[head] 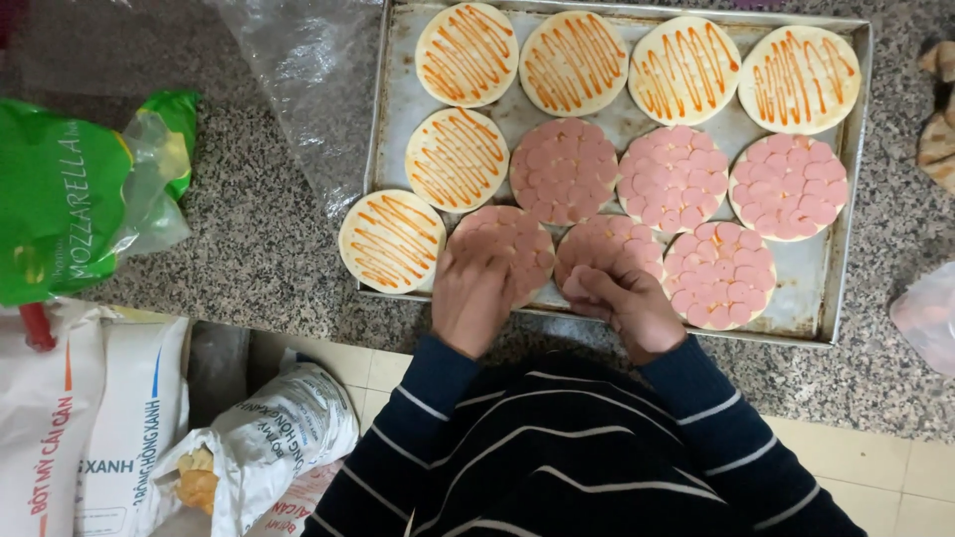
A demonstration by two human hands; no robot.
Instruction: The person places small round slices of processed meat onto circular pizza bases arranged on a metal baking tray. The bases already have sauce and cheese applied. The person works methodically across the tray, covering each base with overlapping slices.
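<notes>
Left hand [472, 296] lies flat, palm down, on the sausage-covered round [509, 249] at the tray's [383, 149] near edge. Right hand [627, 308] is curled on the next round [609, 251]; can't tell if it's pinching a slice. I'd overlap slices evenly. Green cheese bag [70, 194] and clear plastic [298, 80] sit left of the tray, nothing blocking.

A metal tray [856, 179] on a speckled counter [259, 249] holds round bases, some sauce-striped, some covered in sausage slices. At the tray's near edge, the left hand [473, 298] presses on one sliced base [517, 239]; the right hand [632, 308] pinches at its neighbour [612, 244].
</notes>
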